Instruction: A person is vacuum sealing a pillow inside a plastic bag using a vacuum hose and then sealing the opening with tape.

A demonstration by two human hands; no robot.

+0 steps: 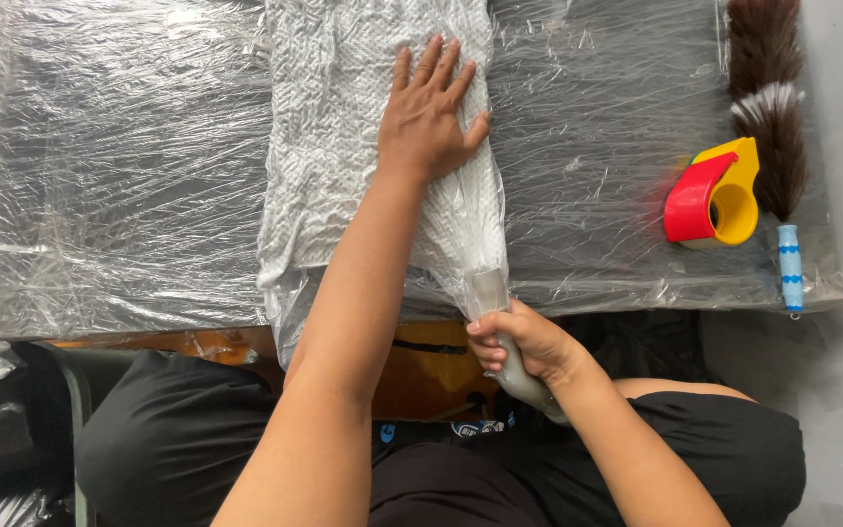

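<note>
Left hand (428, 112) flat, fingers spread on bagged knit (343, 127), right hand (519, 342) fisted around grey nozzle (514, 366)

Glossy, crinkled plastic film (129, 166) covers the table. The white knit (334, 127) looks soft and textured inside a clear, shiny bag (470, 234). The tape dispenser (712, 195) is smooth plastic; the duster (768, 98) is fluffy.
</note>
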